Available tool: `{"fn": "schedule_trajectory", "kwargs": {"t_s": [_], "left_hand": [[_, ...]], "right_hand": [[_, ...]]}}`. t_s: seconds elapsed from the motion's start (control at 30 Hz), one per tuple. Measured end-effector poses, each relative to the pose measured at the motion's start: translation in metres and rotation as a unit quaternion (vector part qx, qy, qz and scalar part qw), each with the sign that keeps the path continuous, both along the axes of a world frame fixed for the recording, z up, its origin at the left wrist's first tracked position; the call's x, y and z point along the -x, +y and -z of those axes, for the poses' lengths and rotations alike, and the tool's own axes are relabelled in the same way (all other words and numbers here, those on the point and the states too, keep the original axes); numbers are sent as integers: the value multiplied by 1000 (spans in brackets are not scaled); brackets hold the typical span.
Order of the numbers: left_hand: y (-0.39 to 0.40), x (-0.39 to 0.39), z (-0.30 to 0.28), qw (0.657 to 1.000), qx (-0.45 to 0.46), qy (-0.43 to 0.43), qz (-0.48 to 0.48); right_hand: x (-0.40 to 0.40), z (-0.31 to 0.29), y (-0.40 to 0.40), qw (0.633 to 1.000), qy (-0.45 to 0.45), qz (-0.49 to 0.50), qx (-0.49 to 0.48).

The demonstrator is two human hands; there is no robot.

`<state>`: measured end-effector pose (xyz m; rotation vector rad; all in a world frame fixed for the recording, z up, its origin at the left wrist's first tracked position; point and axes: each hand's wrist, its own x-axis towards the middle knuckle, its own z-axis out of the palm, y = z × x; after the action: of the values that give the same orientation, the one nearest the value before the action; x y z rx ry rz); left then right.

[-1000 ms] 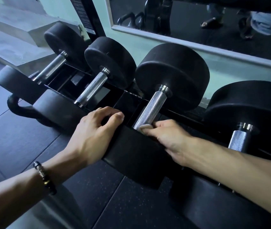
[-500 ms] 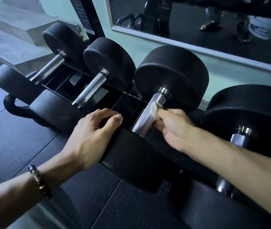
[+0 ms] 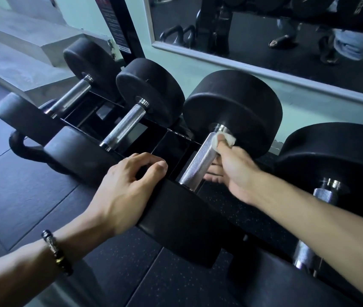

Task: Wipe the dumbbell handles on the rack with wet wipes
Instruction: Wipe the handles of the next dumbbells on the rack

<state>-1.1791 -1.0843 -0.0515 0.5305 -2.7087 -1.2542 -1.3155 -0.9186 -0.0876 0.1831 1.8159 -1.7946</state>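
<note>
A: Dumbbell handle (image 3: 200,159), head view: knurled steel, third along the rack (image 3: 176,140), running from its near black head (image 3: 182,220) up to the far head (image 3: 233,111).

B: Right hand?

A: Right hand (image 3: 231,168) pinches a white wet wipe (image 3: 223,138) against the handle's far end, just beside the far head. Fingers curl under the bar.

B: Left?

A: Left hand (image 3: 123,191) grips nothing; fingers bent, resting on the near head's top edge. Beaded bracelet (image 3: 57,252) on that wrist.

B: Others?

A: Two smaller dumbbells left, one larger right. Mirror (image 3: 264,29) on the far wall.
</note>
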Motion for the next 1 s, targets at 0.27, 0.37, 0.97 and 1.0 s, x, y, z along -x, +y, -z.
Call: {"fn": "schedule_trajectory", "kwargs": {"t_s": [0.27, 0.37, 0.97, 1.0], "left_hand": [[-1, 1, 0, 1000, 6, -2, 8], [-1, 1, 0, 1000, 4, -1, 6], [-1, 1, 1, 1000, 7, -1, 7], [-2, 1, 1, 1000, 6, 0, 7]], "right_hand": [[10, -1, 1, 994, 23, -96, -46], [0, 7, 0, 986, 27, -147, -74], [9, 5, -8, 997, 42, -67, 22], [13, 3, -11, 997, 31, -57, 32]]}}
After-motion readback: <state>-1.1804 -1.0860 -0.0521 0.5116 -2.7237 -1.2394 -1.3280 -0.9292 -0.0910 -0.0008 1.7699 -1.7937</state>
